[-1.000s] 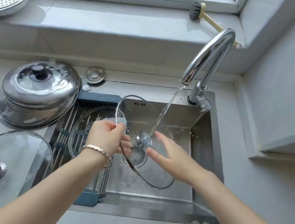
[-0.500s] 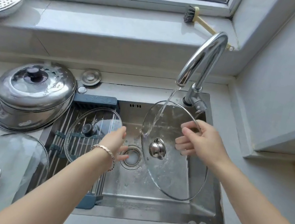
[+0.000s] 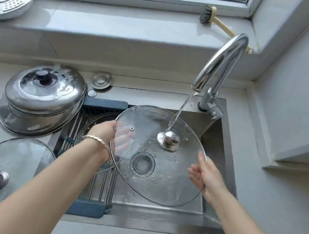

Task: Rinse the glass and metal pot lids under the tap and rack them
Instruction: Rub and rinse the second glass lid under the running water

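The rinse looks about midway. The tap (image 3: 222, 60) pours onto the steel knob of a round, wet glass lid (image 3: 161, 171) held tilted over the sink (image 3: 151, 226). The left hand (image 3: 106, 131) pinches its rim at 9 o'clock and the right hand (image 3: 205, 174) at 4, fingers spread beneath. A second lid (image 3: 95, 125) lies on the ribbed rack (image 3: 95, 184). A third lid (image 3: 3, 173) at 8 o'clock and the domed metal lids (image 3: 45, 90) at 10 likely wait.

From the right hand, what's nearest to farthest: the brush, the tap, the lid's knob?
1. Knob on the glass lid, just left of the right hand.
2. Tap, at the back edge of the sink.
3. Brush, far up on the windowsill.
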